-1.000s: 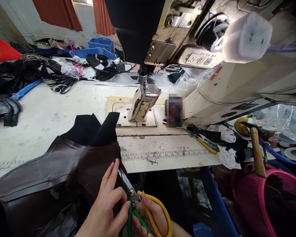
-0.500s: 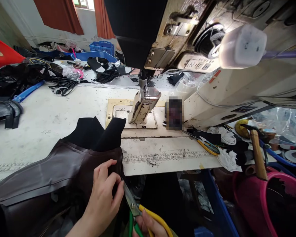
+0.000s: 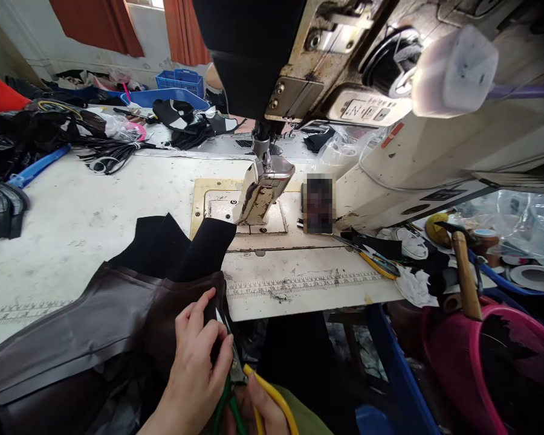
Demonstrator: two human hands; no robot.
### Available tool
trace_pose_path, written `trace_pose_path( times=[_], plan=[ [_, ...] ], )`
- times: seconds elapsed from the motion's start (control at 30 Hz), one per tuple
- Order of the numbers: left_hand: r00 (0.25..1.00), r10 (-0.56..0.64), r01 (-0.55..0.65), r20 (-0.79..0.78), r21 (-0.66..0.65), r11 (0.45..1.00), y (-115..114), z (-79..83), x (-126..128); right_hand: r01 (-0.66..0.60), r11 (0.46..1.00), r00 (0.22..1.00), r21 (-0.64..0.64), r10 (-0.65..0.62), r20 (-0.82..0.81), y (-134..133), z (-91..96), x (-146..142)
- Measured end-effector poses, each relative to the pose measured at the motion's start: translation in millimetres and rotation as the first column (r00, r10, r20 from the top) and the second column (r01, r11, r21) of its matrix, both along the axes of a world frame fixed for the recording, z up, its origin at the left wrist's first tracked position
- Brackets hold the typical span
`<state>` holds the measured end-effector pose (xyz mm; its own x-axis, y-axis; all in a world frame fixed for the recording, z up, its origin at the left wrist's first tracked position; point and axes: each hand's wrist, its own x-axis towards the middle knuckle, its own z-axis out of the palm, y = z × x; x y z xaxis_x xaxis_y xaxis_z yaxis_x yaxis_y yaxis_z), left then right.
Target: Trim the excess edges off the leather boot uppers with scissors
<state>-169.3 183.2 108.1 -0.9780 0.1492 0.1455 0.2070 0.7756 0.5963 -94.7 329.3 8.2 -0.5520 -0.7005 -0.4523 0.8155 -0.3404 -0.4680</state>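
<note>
My left hand pinches the right edge of a dark brown leather piece with a black lining flap, draped over the table's front edge. My right hand, low in the frame and partly cut off, grips scissors with one yellow and one green handle. The blades point up and meet the leather edge right beside my left fingers. The tips are hidden behind my left hand.
A sewing machine fills the top right, its presser foot over the needle plate. A ruler strip runs along the white table. Other scissors, a wooden-handled tool, a pink tub and scraps crowd the right. Black cords lie far left.
My left hand has shifted its pinch along the leather edge and curled tighter. The scissors have dropped lower and closer to me, blades still at the edge.
</note>
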Motion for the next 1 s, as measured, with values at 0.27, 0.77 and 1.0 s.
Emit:
trace_pose_path(
  times=[0.27,0.77,1.0],
  plan=[
    [0.999,-0.01,0.008,0.044,0.034,0.999,-8,-0.5,2,0.13,0.991,0.99,0.01,-0.129,-0.046,-17,4.1,-11],
    [0.984,0.003,-0.04,-0.178,-0.207,0.977,-9,5.4,-38,0.25,0.962,0.963,0.108,-0.259,0.074,-27,20.4,-19],
    [0.963,0.108,-0.141,-0.247,-0.118,0.983,5,-10.6,-27,0.197,0.976,0.98,0.09,-0.199,0.012,-14,34.4,-18]
  ],
)
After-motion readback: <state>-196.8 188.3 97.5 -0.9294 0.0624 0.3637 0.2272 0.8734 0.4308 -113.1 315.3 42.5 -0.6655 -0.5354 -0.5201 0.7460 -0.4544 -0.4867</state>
